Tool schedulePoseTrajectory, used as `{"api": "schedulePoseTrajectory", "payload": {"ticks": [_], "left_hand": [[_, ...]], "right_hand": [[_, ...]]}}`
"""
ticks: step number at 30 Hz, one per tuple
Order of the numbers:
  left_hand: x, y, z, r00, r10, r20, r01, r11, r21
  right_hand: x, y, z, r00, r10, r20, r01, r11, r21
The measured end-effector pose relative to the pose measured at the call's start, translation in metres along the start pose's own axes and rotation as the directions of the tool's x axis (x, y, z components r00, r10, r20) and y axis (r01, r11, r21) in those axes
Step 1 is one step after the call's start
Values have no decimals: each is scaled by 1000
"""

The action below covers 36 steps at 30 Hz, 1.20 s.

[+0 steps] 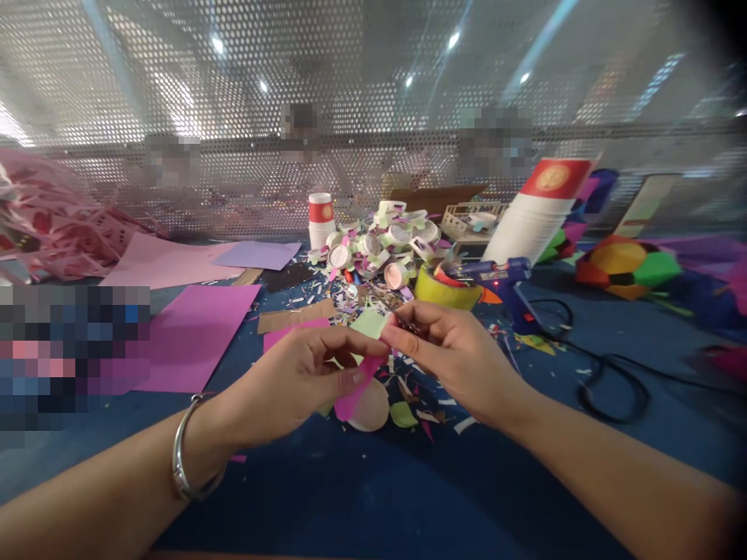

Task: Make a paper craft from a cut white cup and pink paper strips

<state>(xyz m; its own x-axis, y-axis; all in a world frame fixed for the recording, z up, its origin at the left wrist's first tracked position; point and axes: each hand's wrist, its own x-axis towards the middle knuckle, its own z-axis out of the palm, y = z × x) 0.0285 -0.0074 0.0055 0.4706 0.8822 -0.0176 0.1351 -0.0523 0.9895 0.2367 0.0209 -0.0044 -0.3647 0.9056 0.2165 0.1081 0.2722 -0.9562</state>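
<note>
My left hand [297, 381] is closed in a pinch on a small paper piece, pink [355, 393] below and pale green [369, 323] above. My right hand [452, 354] meets it from the right, fingers pinched on the same piece near its top edge; something small and dark shows at its fingertips. A silver bangle [190, 459] sits on my left wrist. Both hands hover above the blue table [373, 498], over a litter of paper scraps [408, 408] and a pale round cup bottom [370, 408].
A blue glue gun [502, 280] with a black cord [612, 381] and a yellow tape roll [449, 292] lie just beyond. Farther back are a heap of cut paper cups [385, 241], stacked cups [540, 210], magenta and pink sheets [192, 334], and a perforated metal screen [373, 117].
</note>
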Motion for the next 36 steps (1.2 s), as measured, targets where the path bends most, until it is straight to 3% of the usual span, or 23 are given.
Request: {"api": "schedulePoseTrajectory", "payload": {"ticks": [5,15,19,23,36], "left_hand": [[1,6,-3,991,59,-121,-56,998,34],[0,2,-14,967,139,-215,-121,988,96],[0,3,-13,966,168,-195,-143,981,134],[2,3,-9,979,171,-115,-169,985,31],[1,1,-1,970,214,-114,-204,974,96]], "right_hand": [[-1,1,-3,998,19,-63,-17,999,38],[-3,-2,-2,991,85,101,-77,993,-85],[-2,-2,-1,970,151,189,-136,987,-91],[-2,-1,0,951,179,252,-157,982,-107],[-4,-3,-1,966,138,220,-102,980,-170]]}}
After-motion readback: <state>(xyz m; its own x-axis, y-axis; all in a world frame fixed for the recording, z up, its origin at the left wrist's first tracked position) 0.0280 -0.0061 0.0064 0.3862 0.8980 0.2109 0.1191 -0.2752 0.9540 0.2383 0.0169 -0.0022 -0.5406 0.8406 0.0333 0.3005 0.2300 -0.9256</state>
